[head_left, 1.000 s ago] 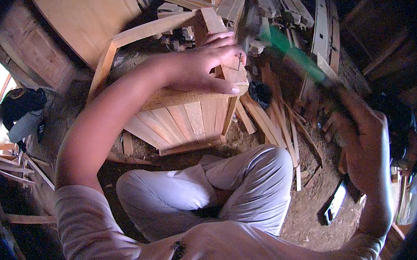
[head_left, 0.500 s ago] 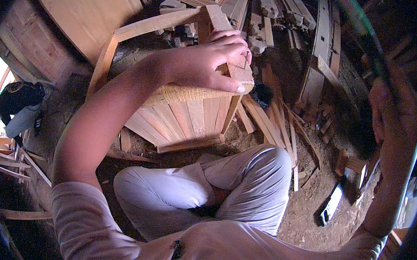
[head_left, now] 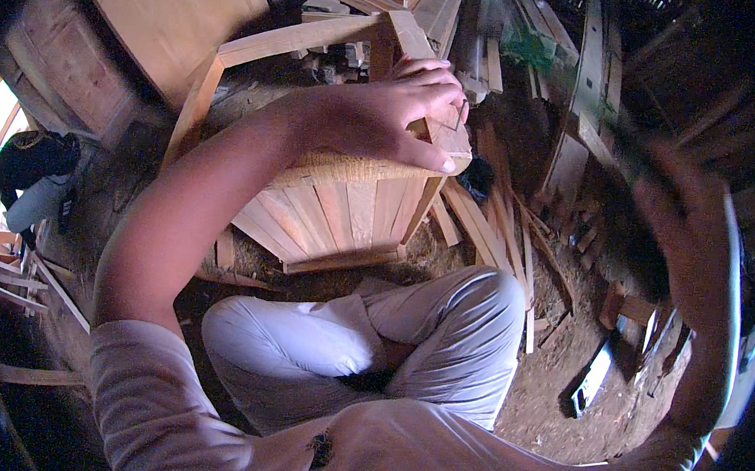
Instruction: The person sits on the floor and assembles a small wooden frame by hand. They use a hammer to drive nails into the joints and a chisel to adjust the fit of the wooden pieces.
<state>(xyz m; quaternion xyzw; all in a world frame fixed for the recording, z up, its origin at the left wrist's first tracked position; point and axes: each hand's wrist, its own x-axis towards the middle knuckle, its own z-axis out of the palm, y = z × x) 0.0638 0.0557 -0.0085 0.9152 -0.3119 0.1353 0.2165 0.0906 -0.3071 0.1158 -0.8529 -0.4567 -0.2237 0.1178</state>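
My left hand (head_left: 421, 107) is closed over the end of a pale wood rail on a wooden frame (head_left: 304, 33). Its thumb lies along the near edge and its fingers wrap the rail. Beside those fingers a thin nail (head_left: 461, 112) sticks up from the wood. The frame has a row of slats (head_left: 327, 210) on the side facing me. Raised at the right, my right hand (head_left: 674, 191) is blurred, closed round a long hammer-like tool. That tool's far part (head_left: 531, 49) shows as a green smear above the lumber; its exact shape is lost in motion.
My crossed legs (head_left: 369, 349) are below the frame. A handsaw (head_left: 592, 377) lies on the dirt floor to the right, near wood offcuts. Loose strips (head_left: 483, 221) and stacked boards (head_left: 428, 11) surround the frame. Another person (head_left: 31, 176) is at the far left.
The right hand has moved inward, and the green part of its tool has swung down toward the frame. My left hand keeps its hold on the rail.
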